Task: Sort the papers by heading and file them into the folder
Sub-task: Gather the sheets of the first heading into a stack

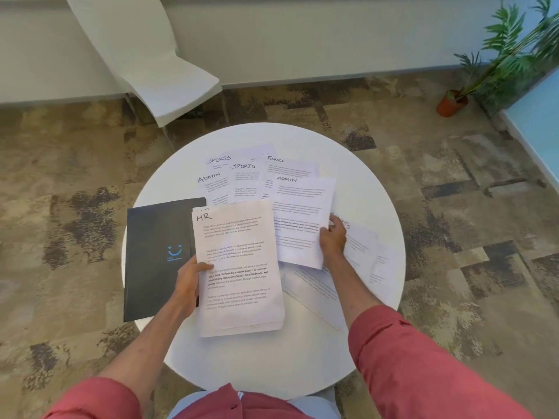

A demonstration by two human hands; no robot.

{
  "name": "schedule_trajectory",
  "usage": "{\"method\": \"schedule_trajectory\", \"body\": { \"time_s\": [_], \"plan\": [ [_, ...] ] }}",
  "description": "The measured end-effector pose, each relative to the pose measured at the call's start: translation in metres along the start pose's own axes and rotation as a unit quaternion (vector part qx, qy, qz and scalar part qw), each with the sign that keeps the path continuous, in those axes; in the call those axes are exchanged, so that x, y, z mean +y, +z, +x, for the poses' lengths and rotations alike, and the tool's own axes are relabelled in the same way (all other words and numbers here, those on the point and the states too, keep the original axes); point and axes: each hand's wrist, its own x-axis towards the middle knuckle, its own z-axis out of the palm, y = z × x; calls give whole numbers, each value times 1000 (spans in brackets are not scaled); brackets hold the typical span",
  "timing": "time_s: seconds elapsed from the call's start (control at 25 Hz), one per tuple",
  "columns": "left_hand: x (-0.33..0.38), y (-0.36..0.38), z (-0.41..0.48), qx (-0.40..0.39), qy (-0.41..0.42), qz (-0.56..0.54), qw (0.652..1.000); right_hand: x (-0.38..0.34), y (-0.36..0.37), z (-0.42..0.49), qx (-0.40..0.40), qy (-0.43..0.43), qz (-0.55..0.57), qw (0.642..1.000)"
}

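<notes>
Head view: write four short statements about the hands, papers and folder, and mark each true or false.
1. The left hand holds a paper stack headed HR. True.
2. The right hand holds a sheet headed FINANCE. False: the right hand holds an ADMIN sheet.
3. The dark folder lies open. False: it lies shut, left of the stack.
4. Two SPORTS sheets lie on the far side of the table. True.
</notes>
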Motion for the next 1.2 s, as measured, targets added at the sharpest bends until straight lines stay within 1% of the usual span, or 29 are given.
{"method": "schedule_trajectory", "body": {
  "time_s": [0.2, 0.32, 0.36, 0.44, 0.52, 0.56, 0.6, 0.68, 0.76, 0.84, 1.0, 1.2],
  "plan": [
    [0, -13, 2, 2, 0, -13, 1000, -9, 30, 12, -95, 15, -28, 995],
    [-1, -14, 4, 3, 0, -16, 1000, -11, 25, 10, -113, 32, -29, 993],
    [-1, -13, 4, 2, -2, -16, 1000, -10, 18, 7, -104, 24, -44, 993],
    [0, -8, 5, -1, -5, -18, 1000, -1, -5, -2, -33, 15, -123, 992],
    [-2, -1, 7, -3, -7, -19, 1000, 23, -30, -9, 64, 48, -202, 976],
    [-3, 3, 8, -6, -9, -17, 1000, 37, -42, -13, 105, 79, -231, 964],
    [-4, 7, 8, -11, -11, -15, 1000, 51, -52, -16, 128, 113, -258, 951],
    [-7, 15, 9, -20, -16, -6, 1000, 74, -68, -22, 129, 164, -312, 927],
    [-10, 21, 11, -25, -18, 7, 999, 85, -77, -25, 111, 174, -344, 916],
    [-11, 27, 10, -24, -18, 14, 999, 89, -79, -24, 107, 172, -341, 918],
    [-12, 29, 9, -17, -18, 31, 999, 94, -83, -17, 147, 187, -269, 933],
    [-13, 28, 5, -13, -19, 43, 999, 102, -106, -30, 163, 154, -192, 955]
  ]
}}
